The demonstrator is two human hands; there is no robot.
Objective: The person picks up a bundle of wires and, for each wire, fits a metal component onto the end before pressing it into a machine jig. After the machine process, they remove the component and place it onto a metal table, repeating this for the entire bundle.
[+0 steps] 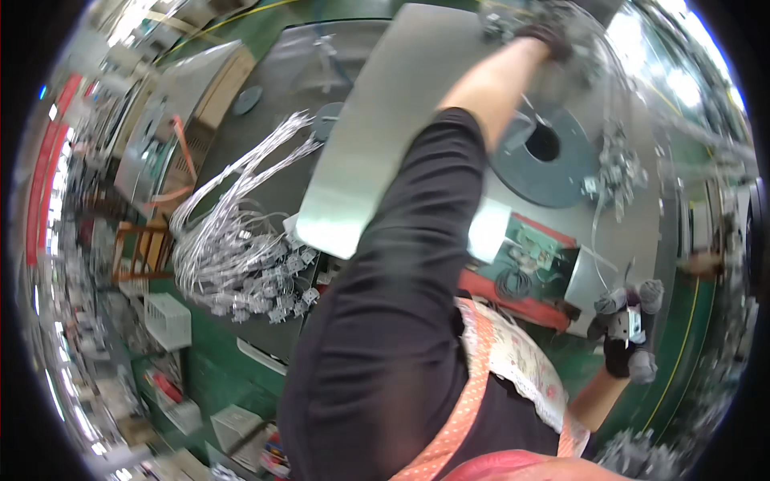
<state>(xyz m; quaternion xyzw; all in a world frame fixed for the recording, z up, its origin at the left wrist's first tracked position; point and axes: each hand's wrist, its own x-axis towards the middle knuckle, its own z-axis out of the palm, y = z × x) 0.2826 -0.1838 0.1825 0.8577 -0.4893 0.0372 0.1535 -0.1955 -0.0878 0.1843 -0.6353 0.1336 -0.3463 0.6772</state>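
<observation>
My left hand (549, 38), in a dark glove, reaches far across the metal table to a tangle of grey cables (589, 40). Motion smears its fingers, so their grip cannot be made out. Close to the right side of my body, my right hand (628, 341) wears a black glove with grey fingertips. Its fingers are closed around a small silver-white metal block (630, 323) with dark holes. A thin pale wire (597, 244) runs down toward that block from the cables. Grey connector pieces (619, 170) hang in a cluster at the table's right side.
A flat grey disc (553, 172) with a dark centre hole lies on the table (369, 136). A large bundle of silvery cables (233, 216) with block ends spreads at the left. Below the tabletop sits a red-edged tray (513, 297). A white crate (167, 321) stands on the green floor.
</observation>
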